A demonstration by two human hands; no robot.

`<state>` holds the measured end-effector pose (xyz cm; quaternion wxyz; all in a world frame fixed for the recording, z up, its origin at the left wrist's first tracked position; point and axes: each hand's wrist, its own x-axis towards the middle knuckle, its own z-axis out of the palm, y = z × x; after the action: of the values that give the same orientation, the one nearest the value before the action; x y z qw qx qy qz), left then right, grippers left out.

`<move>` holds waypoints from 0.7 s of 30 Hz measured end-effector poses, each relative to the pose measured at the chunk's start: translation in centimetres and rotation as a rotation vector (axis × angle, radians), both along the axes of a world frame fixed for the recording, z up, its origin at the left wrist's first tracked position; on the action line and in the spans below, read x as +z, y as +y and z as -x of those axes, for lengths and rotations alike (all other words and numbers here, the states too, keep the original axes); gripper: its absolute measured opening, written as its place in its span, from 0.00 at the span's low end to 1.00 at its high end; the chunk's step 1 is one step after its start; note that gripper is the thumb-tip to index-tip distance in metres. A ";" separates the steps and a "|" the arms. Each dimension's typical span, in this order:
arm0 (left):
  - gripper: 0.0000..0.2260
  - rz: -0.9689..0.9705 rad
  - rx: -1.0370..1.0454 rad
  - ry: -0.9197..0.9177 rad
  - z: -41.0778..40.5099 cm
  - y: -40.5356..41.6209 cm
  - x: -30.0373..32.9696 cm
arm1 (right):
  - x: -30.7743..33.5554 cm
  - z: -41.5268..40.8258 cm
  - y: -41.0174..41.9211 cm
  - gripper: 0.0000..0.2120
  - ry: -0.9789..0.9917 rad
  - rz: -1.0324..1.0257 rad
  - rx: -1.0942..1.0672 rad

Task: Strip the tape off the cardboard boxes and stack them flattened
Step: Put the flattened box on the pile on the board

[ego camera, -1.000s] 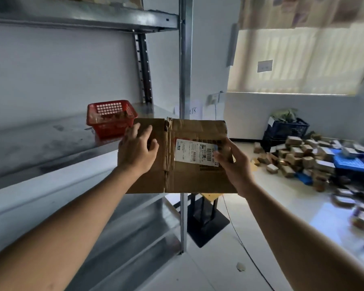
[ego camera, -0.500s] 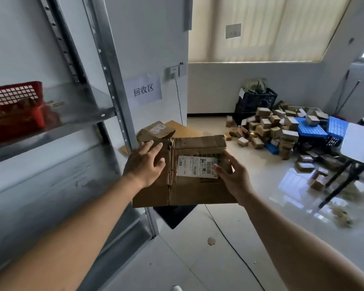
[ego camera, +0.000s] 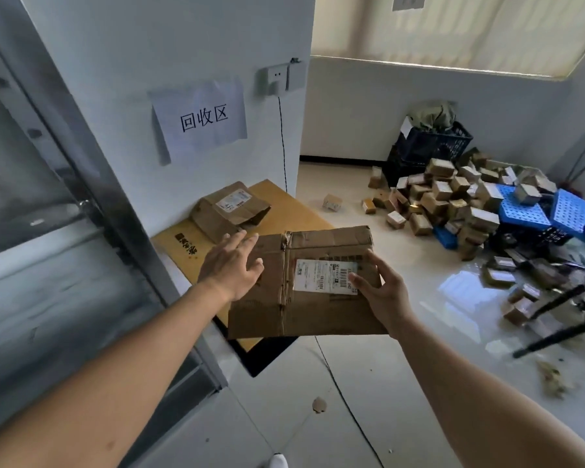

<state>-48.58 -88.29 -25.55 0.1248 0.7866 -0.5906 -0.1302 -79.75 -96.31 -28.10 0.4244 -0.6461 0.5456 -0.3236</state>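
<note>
Two flattened pieces show the progress so far: one flattened box [ego camera: 304, 282] is held in the air above the floor, and another flattened box [ego camera: 232, 209] already lies on a yellow cardboard sheet [ego camera: 284, 211] against the wall, under a paper sign [ego camera: 201, 121]; that sheet looks like the stacking spot, so the stack has, by my reading, barely begun.

The right hand [ego camera: 384, 293] grips the held box at its right edge, thumb on top beside the white shipping label [ego camera: 325, 276] and the other fingers hidden beneath; the left hand [ego camera: 232, 268] lies at the box's left part with its fingers [ego camera: 242, 243] straight and slightly spread, pressing or just touching the cardboard; I cannot tell which.

A crumpled strip of tape [ego camera: 285, 265] seems to run down the middle seam of the held box, so the stripping on this piece may not be complete, though the picture is too soft to be sure; the label is also on it.

Much is left: a big heap of small boxes [ego camera: 453, 197] sits well apart on the floor to the right, mixed with blue crates [ego camera: 554, 211] and a dark crate [ego camera: 429, 146]; none of these looks flattened. The likely step in hand is laying the held box onto the sheet by the wall.
</note>
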 end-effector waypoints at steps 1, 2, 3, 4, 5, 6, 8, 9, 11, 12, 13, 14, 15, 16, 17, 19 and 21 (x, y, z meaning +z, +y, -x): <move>0.29 -0.003 0.007 0.002 -0.5 -1.4 -0.1 | -0.1 -0.6 -1.7 0.33 0.006 -0.007 0.004; 0.29 -0.006 0.014 -0.002 -1.0 -2.6 -0.2 | -0.2 -1.3 -3.3 0.33 0.008 -0.015 0.012; 0.29 -0.009 0.024 -0.006 -1.6 -3.9 -0.2 | -0.4 -2.0 -5.0 0.33 0.008 -0.024 0.024; 0.28 -0.013 0.042 -0.006 -2.2 -5.2 -0.3 | -0.5 -2.8 -6.7 0.33 0.007 -0.031 0.038; 0.28 -0.015 0.065 -0.003 -2.9 -6.5 -0.5 | -0.7 -3.6 -8.4 0.32 0.006 -0.038 0.049; 0.28 -0.018 0.089 0.001 -3.5 -7.8 -0.6 | -0.9 -4.4 -10.2 0.32 0.004 -0.047 0.062; 0.29 -0.025 0.131 0.002 -4.6 -10.1 -1.3 | -1.7 -6.0 -13.7 0.32 -0.004 -0.066 0.100; 0.29 -0.028 0.151 0.005 -5.1 -11.2 -1.7 | -2.2 -6.8 -15.7 0.32 -0.004 -0.070 0.129; 0.29 -0.039 0.199 0.009 -6.0 -13.3 -2.7 | -3.1 -8.7 -19.5 0.32 0.009 -0.080 0.193; 0.29 -0.047 0.232 0.009 -6.5 -14.5 -3.2 | -3.6 -9.8 -21.5 0.33 0.006 -0.088 0.222; 0.29 -0.055 0.270 0.013 -7.0 -15.6 -3.7 | -4.1 -10.9 -23.5 0.32 -0.003 -0.097 0.249; 0.29 -0.063 0.311 0.021 -7.5 -16.8 -4.1 | -4.6 -12.1 -25.4 0.32 -0.009 -0.107 0.275; 0.29 -0.074 0.347 0.025 -8.0 -17.8 -4.5 | -5.1 -13.3 -27.3 0.31 -0.010 -0.121 0.304; 0.29 -0.089 0.376 0.025 -8.4 -18.8 -4.8 | -5.6 -14.4 -29.2 0.30 -0.008 -0.140 0.335; 0.29 -0.102 0.400 0.024 -8.9 -19.6 -5.2 | -6.0 -15.6 -30.9 0.29 -0.001 -0.159 0.369; 0.29 -0.114 0.462 0.022 -9.9 -21.2 -5.9 | -6.8 -18.1 -34.0 0.29 0.021 -0.178 0.439; 0.29 -0.129 0.518 0.011 -11.1 -22.3 -6.8 | -7.7 -20.6 -36.5 0.29 0.037 -0.183 0.487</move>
<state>-37.45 -110.62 -32.30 0.1067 0.9171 -0.3593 -0.1356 -59.19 -132.79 -35.79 0.5364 -0.7231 0.4088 -0.1491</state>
